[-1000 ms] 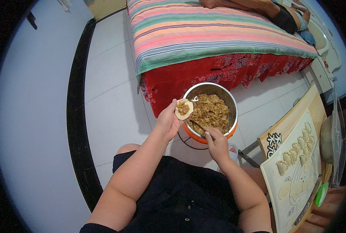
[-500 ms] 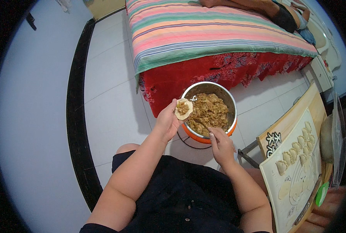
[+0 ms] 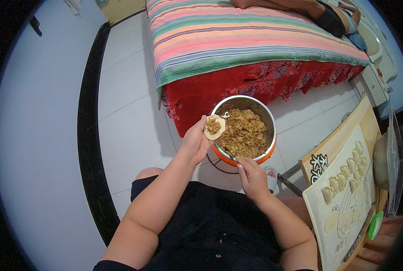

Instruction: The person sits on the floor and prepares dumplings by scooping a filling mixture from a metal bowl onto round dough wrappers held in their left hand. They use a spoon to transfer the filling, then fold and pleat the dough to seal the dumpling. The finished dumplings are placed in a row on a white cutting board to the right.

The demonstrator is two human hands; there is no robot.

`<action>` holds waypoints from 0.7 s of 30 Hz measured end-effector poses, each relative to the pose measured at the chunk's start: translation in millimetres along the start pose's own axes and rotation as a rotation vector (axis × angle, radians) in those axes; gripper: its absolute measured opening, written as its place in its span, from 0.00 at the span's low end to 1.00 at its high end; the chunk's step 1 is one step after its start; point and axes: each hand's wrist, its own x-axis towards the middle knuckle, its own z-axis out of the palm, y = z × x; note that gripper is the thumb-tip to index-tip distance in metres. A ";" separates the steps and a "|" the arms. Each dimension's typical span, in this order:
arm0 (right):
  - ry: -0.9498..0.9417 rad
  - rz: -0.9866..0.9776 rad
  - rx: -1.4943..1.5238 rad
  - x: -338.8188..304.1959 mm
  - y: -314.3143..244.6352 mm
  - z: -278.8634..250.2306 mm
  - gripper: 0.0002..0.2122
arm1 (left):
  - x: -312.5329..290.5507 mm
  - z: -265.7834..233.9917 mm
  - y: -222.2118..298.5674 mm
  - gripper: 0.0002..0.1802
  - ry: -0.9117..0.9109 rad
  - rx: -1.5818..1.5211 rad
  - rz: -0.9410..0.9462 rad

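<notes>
A round dumpling wrapper with a mound of filling in its middle lies on the fingers of my left hand, by the left rim of a metal pot. The pot holds a brown, chunky filling. Pinched in my right hand at the pot's near rim is a thin dark utensil, seemingly a spoon. Its tip dips toward the filling, and its exact shape is hard to make out. Several shaped dumplings stand in rows on a white mat to my right.
The pot rests on an orange base above a dark wire ring. Beyond it stands a bed with a striped cover, where a person lies. Flat wrappers, a rolling pin and a green object are at the right.
My right hand has shifted slightly left and toward me with the utensil, whose tip is now nearer the pot's near left rim. The left hand has barely moved.
</notes>
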 end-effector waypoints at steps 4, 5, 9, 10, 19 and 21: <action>0.052 0.146 0.116 2.8 6.2 -3.4 0.10 | 0.3 1.5 -1.3 0.23 -0.012 -0.017 -0.003; 0.057 0.216 0.162 6.2 6.1 -5.2 0.10 | 0.6 0.2 -2.0 0.23 -0.011 -0.014 -0.008; 0.023 0.095 0.083 2.2 0.0 -7.2 0.11 | 3.2 0.9 -3.9 0.23 0.011 0.012 -0.011; 0.023 0.057 0.069 0.8 -0.9 -6.1 0.10 | 3.0 1.8 -4.4 0.23 0.023 0.021 -0.009; -0.057 -0.179 -0.098 0.5 -19.0 -2.8 0.11 | 3.3 1.2 -6.7 0.23 0.013 0.039 -0.002; -0.062 -0.206 -0.123 -1.2 -18.5 0.2 0.12 | 3.2 1.5 -6.8 0.23 0.015 0.040 -0.002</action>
